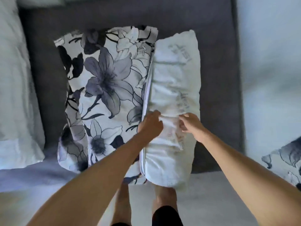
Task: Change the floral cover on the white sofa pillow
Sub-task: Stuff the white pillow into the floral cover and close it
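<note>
Here, line by line:

Setting: a dark grey sofa seat (179, 18), seen from above by a person standing at its front edge.

White pillow: the white sofa pillow (175, 88) lies lengthwise on the seat, right of centre, wrinkled, with faint grey lettering along its right side; its near end hangs over the sofa's front edge, above the person's bare feet (164, 195).

Floral cover: the floral cover (104, 88), white with large grey and black lilies, lies flat and rumpled just to the left of the pillow, touching it along its length; a pale zip edge (145, 101) runs between the two, and the pillow's left side seems to sit partly inside that opening, though how far I cannot tell.

Left hand: the left hand (150, 123) rests at the seam where cover meets pillow, fingers bent and pinching a fold of the white pillow fabric.

Right hand: the right hand (190, 122) is on top of the pillow, just right of the left hand, fingers curled and gripping a bunch of the same white fabric.

Surroundings: pale cushions (14, 95) lie at the far left; a second floral-patterned piece (285, 159) shows at the right edge; a light floor (203, 201) lies below the sofa front.
</note>
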